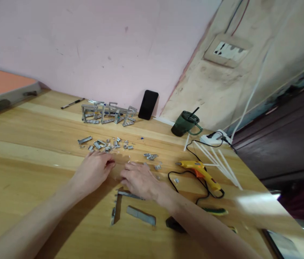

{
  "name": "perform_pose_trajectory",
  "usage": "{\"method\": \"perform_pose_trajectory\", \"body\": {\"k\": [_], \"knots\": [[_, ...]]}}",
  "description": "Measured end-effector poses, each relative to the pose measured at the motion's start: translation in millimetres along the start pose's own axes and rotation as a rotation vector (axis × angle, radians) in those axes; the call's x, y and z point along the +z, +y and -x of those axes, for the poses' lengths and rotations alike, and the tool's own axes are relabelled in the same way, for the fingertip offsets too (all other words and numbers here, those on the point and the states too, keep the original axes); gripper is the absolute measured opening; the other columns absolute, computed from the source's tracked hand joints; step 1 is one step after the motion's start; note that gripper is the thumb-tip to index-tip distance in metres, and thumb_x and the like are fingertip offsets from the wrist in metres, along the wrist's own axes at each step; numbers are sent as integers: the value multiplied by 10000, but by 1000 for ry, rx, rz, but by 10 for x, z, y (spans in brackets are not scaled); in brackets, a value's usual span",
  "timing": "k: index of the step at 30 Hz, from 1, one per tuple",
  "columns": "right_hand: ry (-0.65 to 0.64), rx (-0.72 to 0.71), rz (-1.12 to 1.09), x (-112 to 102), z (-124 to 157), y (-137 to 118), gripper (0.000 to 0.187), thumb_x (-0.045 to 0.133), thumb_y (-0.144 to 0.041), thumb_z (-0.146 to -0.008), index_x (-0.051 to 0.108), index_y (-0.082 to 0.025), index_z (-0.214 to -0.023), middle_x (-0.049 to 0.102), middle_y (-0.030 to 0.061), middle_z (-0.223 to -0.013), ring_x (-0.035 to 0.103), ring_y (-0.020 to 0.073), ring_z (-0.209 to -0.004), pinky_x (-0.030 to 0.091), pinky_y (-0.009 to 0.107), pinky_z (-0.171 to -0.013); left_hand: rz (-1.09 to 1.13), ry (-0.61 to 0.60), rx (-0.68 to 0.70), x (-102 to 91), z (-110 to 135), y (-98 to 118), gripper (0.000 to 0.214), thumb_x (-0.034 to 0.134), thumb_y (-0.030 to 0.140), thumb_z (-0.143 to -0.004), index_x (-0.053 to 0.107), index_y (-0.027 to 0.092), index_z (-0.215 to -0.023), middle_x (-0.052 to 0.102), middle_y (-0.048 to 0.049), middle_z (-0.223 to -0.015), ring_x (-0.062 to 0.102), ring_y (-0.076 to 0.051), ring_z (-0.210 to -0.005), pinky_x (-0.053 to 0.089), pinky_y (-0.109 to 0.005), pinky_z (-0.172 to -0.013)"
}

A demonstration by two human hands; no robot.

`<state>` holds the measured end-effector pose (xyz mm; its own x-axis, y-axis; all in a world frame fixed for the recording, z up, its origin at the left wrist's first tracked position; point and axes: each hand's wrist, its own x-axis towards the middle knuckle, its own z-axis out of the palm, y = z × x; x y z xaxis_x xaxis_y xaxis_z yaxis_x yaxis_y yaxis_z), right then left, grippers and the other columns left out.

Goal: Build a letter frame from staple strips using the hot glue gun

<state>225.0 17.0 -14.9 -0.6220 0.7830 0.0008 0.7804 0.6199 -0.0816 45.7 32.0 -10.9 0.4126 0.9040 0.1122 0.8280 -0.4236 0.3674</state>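
Note:
My left hand (95, 171) rests low over the wooden table with its fingers curled in and thumb against them. Just right of it, my right hand (139, 180) is bent the same way, fingertips down near the tabletop. Whatever either hand pinches is hidden or too small to make out. Beyond the left hand lies a scatter of small grey cut pieces (109, 144). Under and in front of the right hand is a grey L-shaped piece (115, 208), partly covered by that hand. A flat grey strip (141, 215) lies beside it.
Several grey frame-like assemblies (103, 115) stand at the back near a pen (72, 103) and a leaning phone (148, 104). To the right are a green mug (183, 124), a yellow glue gun (200, 172) with its cord, white sticks (219, 163) and a power strip (213, 137).

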Motion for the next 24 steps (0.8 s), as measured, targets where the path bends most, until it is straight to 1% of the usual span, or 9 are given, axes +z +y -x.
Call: {"method": "perform_pose_trajectory", "body": {"k": [2,4,7,9,13,15,17,21,24], "knots": [[33,54,24,17,-75,46,182,456,-166,-875,635,-196,-873,605,30,-887,522,167,-870,387,264,-677,-36,-15,7,14,3,-5,221,436,200,-844,647,186,-783,686,-71,-791,600,-248,-819,429,-348,-738],[55,99,38,30,-147,90,236,394,-137,-890,626,-164,-921,599,68,-928,517,186,-888,390,282,-683,-77,-30,28,43,13,-7,139,529,264,-799,649,193,-807,680,-86,-854,579,-279,-888,426,-383,-781],[16,51,12,34,-203,123,175,456,-198,-876,631,-206,-881,613,28,-868,534,166,-846,390,263,-670,-142,-50,77,87,29,-5,268,682,381,-667,648,187,-848,648,-110,-926,533,-327,-970,407,-434,-841],[-23,0,-10,34,-214,124,114,523,-233,-845,632,-234,-811,620,-10,-810,546,146,-803,384,246,-651,-181,-52,92,112,25,-7,311,708,392,-638,648,170,-846,638,-122,-918,529,-340,-968,406,-443,-836],[12,66,13,32,-236,115,157,468,-173,-860,622,-201,-875,625,34,-879,549,181,-846,386,279,-651,-249,2,55,148,-35,-40,161,583,257,-768,648,144,-862,641,-153,-918,534,-348,-973,383,-461,-846],[43,110,27,24,-243,114,190,430,-149,-869,609,-178,-925,619,65,-928,544,202,-886,390,297,-660,-269,28,33,150,-69,-67,182,474,170,-823,650,144,-859,653,-157,-903,547,-338,-960,375,-464,-848],[38,98,21,17,-240,114,171,448,-164,-861,611,-191,-906,626,46,-914,552,191,-868,394,289,-658,-277,38,26,140,-90,-91,246,407,120,-840,649,149,-866,668,-147,-893,561,-323,-940,374,-457,-847],[0,40,-4,44,-249,124,126,498,-206,-838,621,-233,-822,637,-11,-825,567,159,-787,397,262,-637,-281,22,35,104,-88,-129,265,389,133,-851,647,165,-904,679,-120,-925,564,-307,-953,377,-439,-854],[43,105,13,81,-295,145,183,438,-168,-866,612,-200,-917,631,38,-912,564,190,-855,401,283,-642,-287,-17,46,84,-72,-168,190,470,189,-813,655,180,-853,672,-118,-929,559,-319,-960,388,-443,-837]]}}
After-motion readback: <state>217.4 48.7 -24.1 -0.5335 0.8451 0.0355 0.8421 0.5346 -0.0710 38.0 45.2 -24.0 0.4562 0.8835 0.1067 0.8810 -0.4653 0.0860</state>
